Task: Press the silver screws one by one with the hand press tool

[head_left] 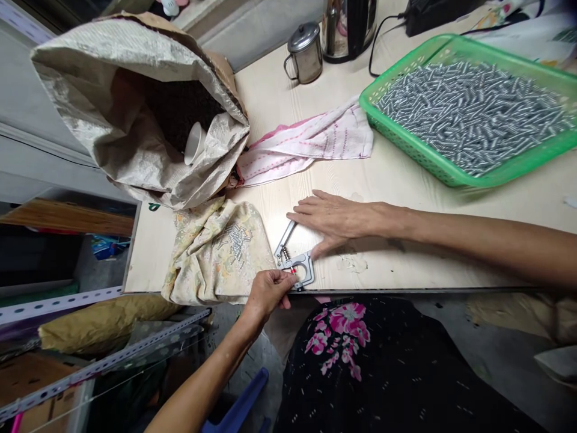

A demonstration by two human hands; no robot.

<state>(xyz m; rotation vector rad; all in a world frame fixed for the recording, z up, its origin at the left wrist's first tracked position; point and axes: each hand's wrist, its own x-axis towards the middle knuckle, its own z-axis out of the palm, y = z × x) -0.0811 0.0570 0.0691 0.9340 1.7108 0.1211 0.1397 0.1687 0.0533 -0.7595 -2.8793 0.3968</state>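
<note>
A small metal hand press tool lies at the near edge of the pale wooden table. My left hand pinches a tiny part at the tool's jaw, where a red tip shows. My right hand lies flat on the table, fingers stretched out over the tool's lever, thumb beside the tool's body. A flowered cloth just left of the tool carries several small metal springs.
A green plastic basket full of metal springs stands at the right back. A pink-striped towel lies mid-table. A large paper sack with a white cup inside sits at left. A steel mug and a kettle stand behind.
</note>
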